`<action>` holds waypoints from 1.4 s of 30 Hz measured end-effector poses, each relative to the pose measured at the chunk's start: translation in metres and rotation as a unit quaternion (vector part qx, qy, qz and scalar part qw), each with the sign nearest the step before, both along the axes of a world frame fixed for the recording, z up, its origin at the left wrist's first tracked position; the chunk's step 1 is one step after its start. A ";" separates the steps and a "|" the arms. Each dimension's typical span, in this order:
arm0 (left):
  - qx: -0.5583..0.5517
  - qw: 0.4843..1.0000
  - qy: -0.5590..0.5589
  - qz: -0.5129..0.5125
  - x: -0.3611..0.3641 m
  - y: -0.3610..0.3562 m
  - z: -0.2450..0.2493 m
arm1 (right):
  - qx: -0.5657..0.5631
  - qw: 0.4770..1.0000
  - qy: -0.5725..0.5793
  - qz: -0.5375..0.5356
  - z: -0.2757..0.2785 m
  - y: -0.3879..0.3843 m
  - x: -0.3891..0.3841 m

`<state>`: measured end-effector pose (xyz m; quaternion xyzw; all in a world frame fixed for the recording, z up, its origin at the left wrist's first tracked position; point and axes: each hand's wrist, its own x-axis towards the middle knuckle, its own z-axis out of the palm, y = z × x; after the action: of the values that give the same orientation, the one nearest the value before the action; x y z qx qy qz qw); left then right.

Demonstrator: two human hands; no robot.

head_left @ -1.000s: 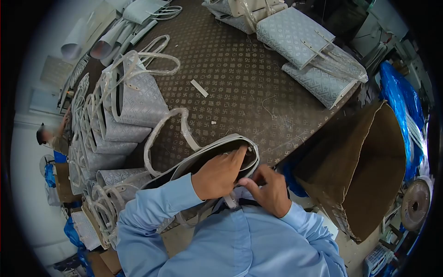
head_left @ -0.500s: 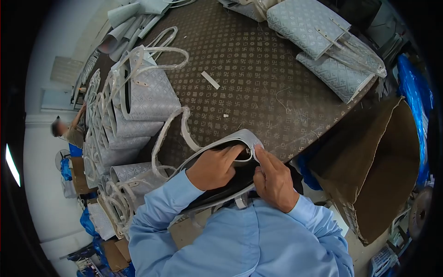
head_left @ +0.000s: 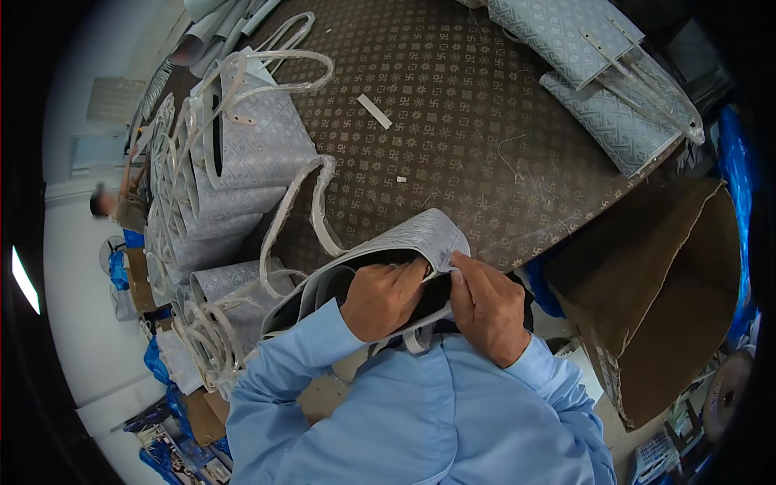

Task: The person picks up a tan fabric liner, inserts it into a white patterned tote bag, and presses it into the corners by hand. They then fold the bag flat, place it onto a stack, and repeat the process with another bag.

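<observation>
A silver-grey patterned handbag [head_left: 416, 232] lies at the table's near edge against my body, its dark opening facing me. My left hand [head_left: 383, 301] reaches into this opening, fingers bent together at the inside of the rim near the right corner; its fingertips are partly hidden. On the outside of that same corner, my right hand [head_left: 490, 310] pinches the rim between thumb and fingers. A clear-wrapped white handle [head_left: 322, 212] loops up from the bag's far left side. Grey lining folds show inside, left of my left hand.
Similar bags [head_left: 263, 149] stand in a row along the left, handles upward. More bags [head_left: 610, 121] lie at the far right. A white strip [head_left: 374, 111] and loose threads lie on the brown patterned table [head_left: 436, 153]. An open cardboard box [head_left: 687, 283] stands right; a person [head_left: 129, 206] is far left.
The bag's right corner has tilted, showing more of its patterned outer face. My left fingers have drawn closer together at the rim. The view has tipped, so table things sit higher.
</observation>
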<state>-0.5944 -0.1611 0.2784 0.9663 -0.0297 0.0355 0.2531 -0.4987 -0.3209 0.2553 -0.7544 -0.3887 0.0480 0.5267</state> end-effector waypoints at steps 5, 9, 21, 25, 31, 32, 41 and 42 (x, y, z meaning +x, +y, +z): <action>0.004 1.000 0.018 -0.004 -0.008 0.008 0.004 | 0.004 0.999 0.042 -0.005 0.001 0.004 0.003; 0.026 0.999 0.011 -0.040 -0.023 0.013 0.004 | -0.007 0.998 0.056 0.014 0.003 0.002 0.007; -0.036 0.990 0.043 0.126 -0.001 -0.020 0.014 | 0.050 0.996 0.013 0.067 -0.003 0.009 0.009; -0.013 0.986 0.063 0.155 0.003 -0.031 0.017 | 0.050 0.996 -0.001 0.075 -0.005 0.009 0.008; 0.012 0.981 0.061 0.184 0.006 -0.041 0.018 | 0.060 0.994 -0.040 0.080 -0.009 0.007 0.010; 0.013 0.980 0.067 0.189 0.008 -0.042 0.019 | 0.062 0.994 -0.036 0.083 -0.008 0.007 0.011; 0.047 0.975 0.078 0.205 0.009 -0.049 0.012 | 0.060 0.992 -0.054 0.099 -0.010 0.006 0.012; 0.052 0.976 0.068 0.200 0.010 -0.048 0.012 | 0.059 0.991 -0.067 0.098 -0.010 0.006 0.012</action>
<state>-0.5840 -0.2093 0.2900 0.9646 0.1797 0.0178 0.1921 -0.4863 -0.3144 0.2457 -0.6817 -0.4971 0.0253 0.5362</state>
